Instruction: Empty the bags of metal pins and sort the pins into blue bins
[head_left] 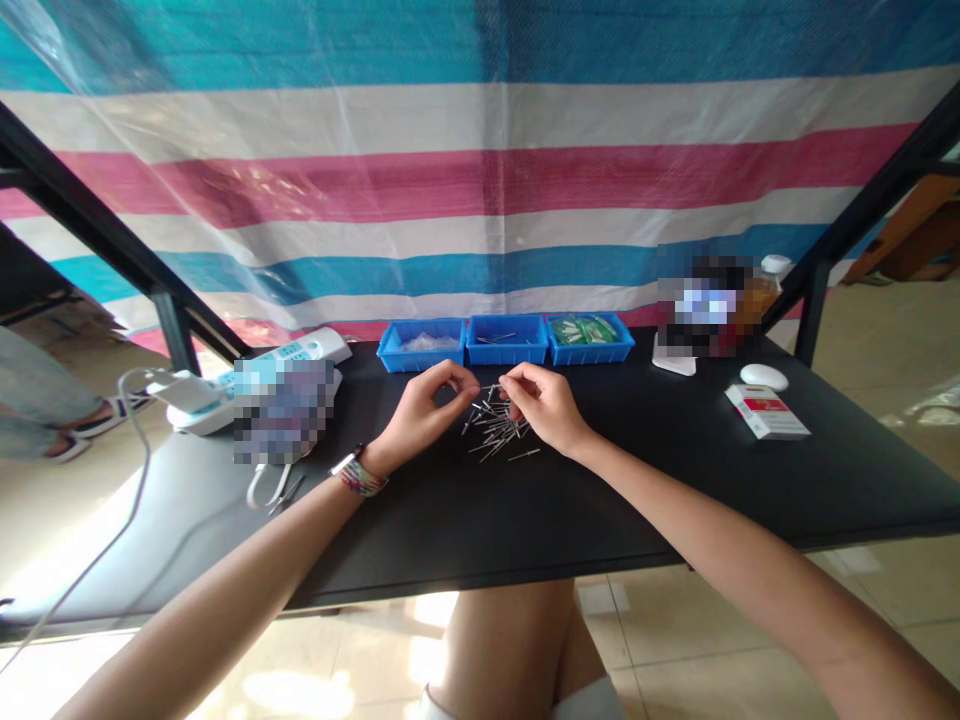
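A loose pile of several thin metal pins lies on the black table. My left hand and my right hand hover just above the pile, each with fingers pinched together. Between the two pinches runs one thin pin, held at both ends. A beaded bracelet and a watch sit on my left wrist.
Three blue bins stand in a row at the table's back edge. At left are a white device with a cable and small scissors. At right lie a white mouse and a red-and-white box. Another person's sandalled foot is at far left.
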